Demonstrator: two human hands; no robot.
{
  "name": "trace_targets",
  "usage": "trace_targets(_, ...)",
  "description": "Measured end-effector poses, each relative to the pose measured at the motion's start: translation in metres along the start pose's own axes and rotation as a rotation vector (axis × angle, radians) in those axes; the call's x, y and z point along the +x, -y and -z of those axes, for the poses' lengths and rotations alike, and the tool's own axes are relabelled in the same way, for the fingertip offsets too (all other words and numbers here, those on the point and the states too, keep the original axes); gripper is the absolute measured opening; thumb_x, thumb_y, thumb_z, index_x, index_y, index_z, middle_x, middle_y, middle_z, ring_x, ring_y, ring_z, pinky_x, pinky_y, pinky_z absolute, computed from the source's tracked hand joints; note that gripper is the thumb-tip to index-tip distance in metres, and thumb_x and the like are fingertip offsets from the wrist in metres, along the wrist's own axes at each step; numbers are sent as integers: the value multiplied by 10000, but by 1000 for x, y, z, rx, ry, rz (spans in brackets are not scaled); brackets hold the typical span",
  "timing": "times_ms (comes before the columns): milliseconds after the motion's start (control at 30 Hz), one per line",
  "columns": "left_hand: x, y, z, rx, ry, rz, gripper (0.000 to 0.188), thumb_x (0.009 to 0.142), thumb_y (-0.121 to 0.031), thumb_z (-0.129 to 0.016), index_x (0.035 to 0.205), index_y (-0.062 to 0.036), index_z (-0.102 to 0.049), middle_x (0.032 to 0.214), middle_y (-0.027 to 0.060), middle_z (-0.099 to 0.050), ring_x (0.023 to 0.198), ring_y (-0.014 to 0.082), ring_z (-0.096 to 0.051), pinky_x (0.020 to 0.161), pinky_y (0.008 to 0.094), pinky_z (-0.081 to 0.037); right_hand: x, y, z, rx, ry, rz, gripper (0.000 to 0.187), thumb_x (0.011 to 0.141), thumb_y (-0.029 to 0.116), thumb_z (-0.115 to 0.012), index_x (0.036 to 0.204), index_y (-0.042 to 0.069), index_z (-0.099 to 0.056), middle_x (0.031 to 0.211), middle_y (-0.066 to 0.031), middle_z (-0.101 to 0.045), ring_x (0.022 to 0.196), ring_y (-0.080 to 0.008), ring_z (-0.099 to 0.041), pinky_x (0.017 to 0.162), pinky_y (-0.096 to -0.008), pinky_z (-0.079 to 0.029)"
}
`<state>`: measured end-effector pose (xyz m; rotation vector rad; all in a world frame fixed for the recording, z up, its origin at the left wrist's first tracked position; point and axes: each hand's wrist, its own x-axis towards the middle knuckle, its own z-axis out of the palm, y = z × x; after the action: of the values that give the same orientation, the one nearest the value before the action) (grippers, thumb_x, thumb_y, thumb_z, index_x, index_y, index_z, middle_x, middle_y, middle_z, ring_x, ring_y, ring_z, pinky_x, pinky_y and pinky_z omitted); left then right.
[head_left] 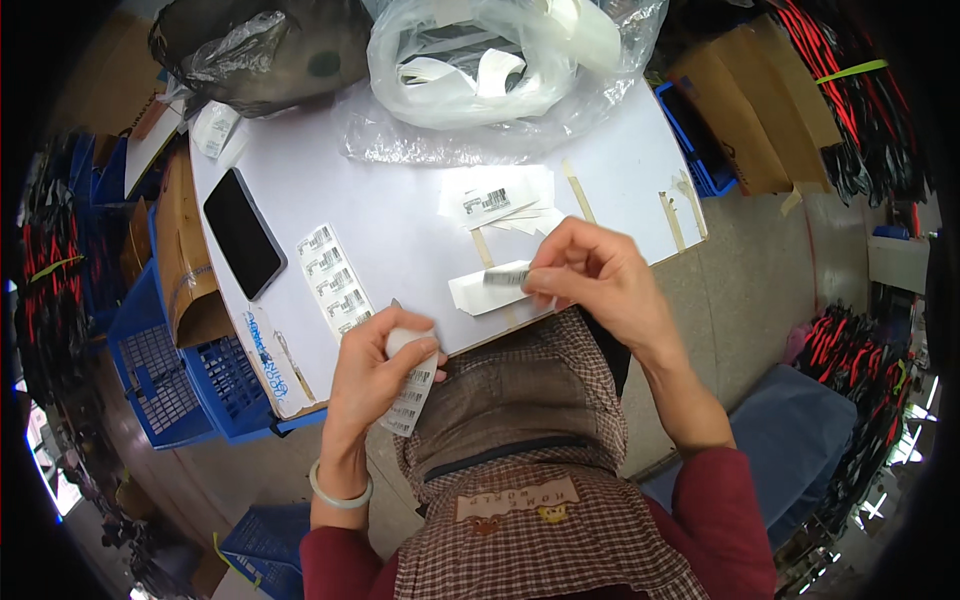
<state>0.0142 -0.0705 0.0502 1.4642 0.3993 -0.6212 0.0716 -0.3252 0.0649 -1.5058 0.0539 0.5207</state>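
Between the thumb and fingers of my right hand (600, 280) is a small barcode label (508, 274), held over a stack of blank white tags (478, 294) at the table's near edge. My left hand (385, 365) grips a strip of barcode labels (407, 400), whose lower end hangs past the table edge. Another label strip (333, 278) lies flat beside that hand, to its left. Farther back, a loose pile of white tags (500, 200) has a barcode label on its top piece.
A black phone (245, 235) rests on the white table (390, 200) at left. An open clear plastic bag (400, 135) with white strips stands at the back, beside a dark bag (270, 60). Blue crates (160, 370) and cardboard boxes (755, 105) flank the table.
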Motion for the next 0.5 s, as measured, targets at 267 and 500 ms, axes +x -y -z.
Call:
trace_targets(267, 21, -4, -19, 317, -16, -73, 176, 948, -88, -566, 1002, 56, -651, 714, 79, -681, 595, 109, -634, 537, 229, -500, 8, -16, -15, -409, 24, -24, 117, 840, 52, -683, 821, -32, -604, 614, -75, -609, 533, -128, -569, 513, -289, -450)
trace_targets(500, 28, 4, -12, 458, -63, -153, 248, 930, -183, -631, 846, 43, -688, 611, 43, -639, 508, 55, -530, 450, 218, -386, 14, -20, -15, -469, 13, -34, 121, 829, 71, -682, 815, -31, -619, 617, -98, -631, 545, -153, -607, 515, -306, -464)
